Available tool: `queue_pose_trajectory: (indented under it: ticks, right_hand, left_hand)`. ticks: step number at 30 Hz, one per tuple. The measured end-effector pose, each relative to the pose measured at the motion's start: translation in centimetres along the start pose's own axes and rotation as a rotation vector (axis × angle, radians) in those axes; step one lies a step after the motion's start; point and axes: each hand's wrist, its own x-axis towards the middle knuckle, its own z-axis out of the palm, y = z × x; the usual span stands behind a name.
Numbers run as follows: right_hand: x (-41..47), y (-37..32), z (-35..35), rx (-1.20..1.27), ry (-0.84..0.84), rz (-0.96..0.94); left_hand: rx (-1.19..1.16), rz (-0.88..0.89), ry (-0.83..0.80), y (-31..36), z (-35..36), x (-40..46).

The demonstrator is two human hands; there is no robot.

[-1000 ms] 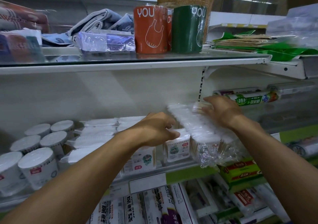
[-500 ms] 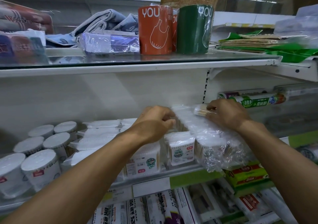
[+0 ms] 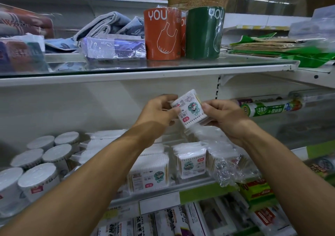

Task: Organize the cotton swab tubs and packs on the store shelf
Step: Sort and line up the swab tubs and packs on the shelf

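A small square cotton swab pack (image 3: 189, 108) with a teal picture and red label is held up in front of the shelf's white back wall. My left hand (image 3: 157, 111) grips its left edge and my right hand (image 3: 223, 116) grips its right side. Below them, more swab packs (image 3: 191, 160) stand in a row on the middle shelf (image 3: 157, 193), and a crumpled clear wrapper (image 3: 225, 163) sits over the rightmost ones. Several round white swab tubs (image 3: 39, 178) fill the shelf's left end, with flat white packs (image 3: 101, 141) behind.
The glass upper shelf (image 3: 145, 72) carries orange and green "YOU" bag rolls (image 3: 162, 36), a clear-wrapped box and folded towels. Cling-film rolls (image 3: 270, 107) lie at the right. Boxed wraps fill the lowest shelf (image 3: 163, 223).
Both hands left the wrapped bundle on the shelf and rose, bringing one swab pack out of the clear wrapper. The view shifted slightly.
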Motion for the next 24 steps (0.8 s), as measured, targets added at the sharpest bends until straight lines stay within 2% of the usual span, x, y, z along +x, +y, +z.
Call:
queue_pose_trajectory:
  ticks: [4,9,13,15,17,21,24]
  right_hand:
    - [0.1,0.3,0.7,0.054,-0.039,-0.020]
    - [0.3,-0.1,1.0,0.125,-0.061,-0.055]
    - [0.6,0.0,1.1,0.077,-0.061,-0.070]
    - [0.6,-0.1,1.2,0.062,-0.047,-0.100]
    - [0.8,-0.3,1.0,-0.006,-0.021,-0.173]
    - [1.4,-1.3,1.2,-0.359,0.015,-0.371]
    - [1.6,-1.5,1.6,-0.274,0.042,-0.415]
  left_hand:
    - [-0.060,-0.067,0.039,0.2,-0.6,0.1]
    - [-0.274,-0.089,0.094,0.0,-1.2,0.0]
    - [-0.271,-0.096,0.098,-0.1,-1.4,0.1]
    - [-0.202,-0.105,0.095,-0.2,-1.5,0.2]
    - [0.013,-0.059,0.101,-0.3,-1.5,0.5]
    - [0.325,0.168,0.085,0.1,-1.2,0.4]
    - [0.358,0.192,0.060,0.3,-0.8,0.4]
